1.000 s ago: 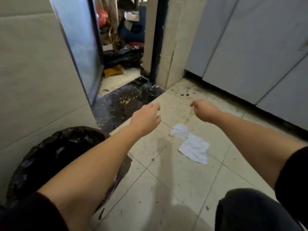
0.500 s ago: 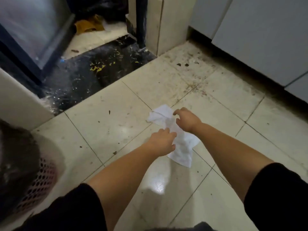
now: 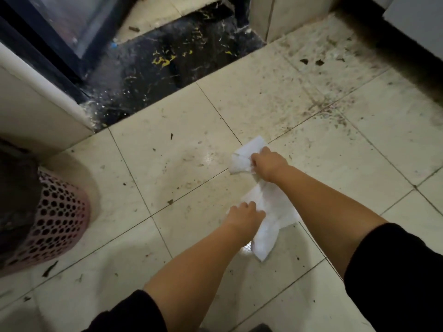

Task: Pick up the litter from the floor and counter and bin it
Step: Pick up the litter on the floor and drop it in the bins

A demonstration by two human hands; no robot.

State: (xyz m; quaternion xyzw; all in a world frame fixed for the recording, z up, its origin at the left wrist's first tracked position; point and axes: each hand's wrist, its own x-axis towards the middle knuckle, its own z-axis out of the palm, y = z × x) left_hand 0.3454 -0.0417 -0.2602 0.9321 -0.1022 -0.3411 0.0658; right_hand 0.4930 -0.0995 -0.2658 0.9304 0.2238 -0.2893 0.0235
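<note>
Two pieces of white tissue paper lie on the tiled floor. My right hand (image 3: 268,165) is closed on the smaller crumpled tissue (image 3: 244,156), which sticks out to its left. My left hand (image 3: 247,215) grips the upper edge of the larger tissue sheet (image 3: 271,226), which trails down and right to a point on the floor. A pink perforated bin (image 3: 60,224) with a black liner (image 3: 16,195) stands at the left edge, well apart from both hands.
A dark speckled door threshold (image 3: 167,63) and a glass door frame (image 3: 48,37) are at the top left. A tiled wall corner (image 3: 40,111) stands beside the bin. Grey cabinet fronts (image 3: 417,17) run along the top right. Dirt crumbs dot the floor (image 3: 167,164).
Both hands have reached down to the floor and closed on the two tissues. The view has tilted further down and the bin now shows at the left.
</note>
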